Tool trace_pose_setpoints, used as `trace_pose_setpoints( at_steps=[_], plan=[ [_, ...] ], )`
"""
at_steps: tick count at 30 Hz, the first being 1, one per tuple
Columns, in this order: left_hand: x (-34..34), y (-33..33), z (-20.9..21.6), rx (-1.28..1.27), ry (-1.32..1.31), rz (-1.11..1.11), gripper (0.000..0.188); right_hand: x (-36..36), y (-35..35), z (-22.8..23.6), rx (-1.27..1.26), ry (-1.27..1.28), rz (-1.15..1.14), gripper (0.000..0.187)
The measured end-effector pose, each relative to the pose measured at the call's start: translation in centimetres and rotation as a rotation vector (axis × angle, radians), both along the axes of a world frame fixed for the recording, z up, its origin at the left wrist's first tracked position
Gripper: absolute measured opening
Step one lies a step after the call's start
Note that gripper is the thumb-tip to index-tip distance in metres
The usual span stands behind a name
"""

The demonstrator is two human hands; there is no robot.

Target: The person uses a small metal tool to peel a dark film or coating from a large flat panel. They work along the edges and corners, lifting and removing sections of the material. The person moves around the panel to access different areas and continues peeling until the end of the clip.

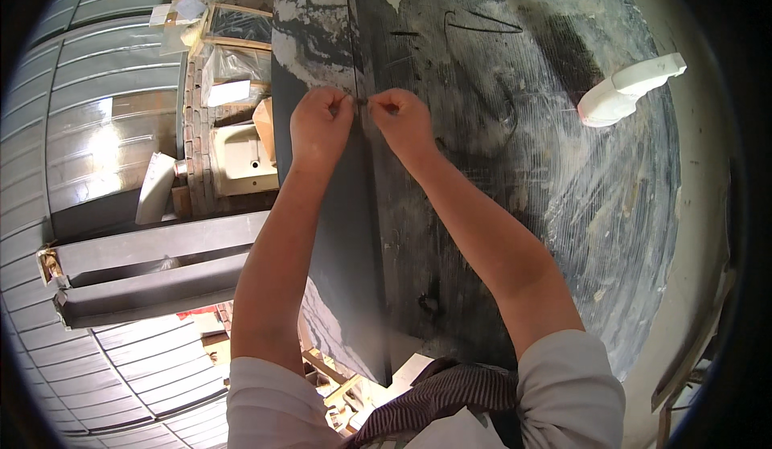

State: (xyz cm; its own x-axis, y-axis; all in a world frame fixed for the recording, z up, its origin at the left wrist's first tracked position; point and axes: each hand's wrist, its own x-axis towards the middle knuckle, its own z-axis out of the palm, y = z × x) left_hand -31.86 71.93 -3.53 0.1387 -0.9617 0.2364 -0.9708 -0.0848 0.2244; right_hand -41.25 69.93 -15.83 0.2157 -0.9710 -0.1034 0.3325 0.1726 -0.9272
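My left hand [320,131] and my right hand [404,127] are close together, each with thumb and fingertips pinched. A tiny dark bit [361,102] shows between the fingertips, too small to name. Both hands are at the long raised edge of a dark grey stone panel [342,208]. White marbled veining crosses its far part and its near end. To the right of that edge spreads a broad grey stone surface [523,208], streaked and smeared with white. My forearms reach forward over these surfaces.
A white curved object [627,94] lies on the streaked surface at the right. Left of the panel, lower down, are a cream sink [232,164], wooden frames [241,27], a brick edge [193,127] and a long grey trough-like piece [161,268].
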Motion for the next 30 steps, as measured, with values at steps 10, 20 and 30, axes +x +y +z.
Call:
trace_pose_setpoints(
  at_steps=[10,20,30],
  plan=[
    [-1.6,3.5,0.6,0.046,0.021,0.037,0.008,-1.4,3.3,0.3,-0.003,0.027,0.029,0.013],
    [-2.6,7.3,1.0,0.106,0.09,0.063,0.008,-3.2,7.0,0.9,0.03,0.029,0.064,0.012],
    [-3.6,10.0,1.2,0.096,0.077,0.07,0.008,-4.1,9.8,0.8,0.003,0.047,0.073,0.013]
  ],
)
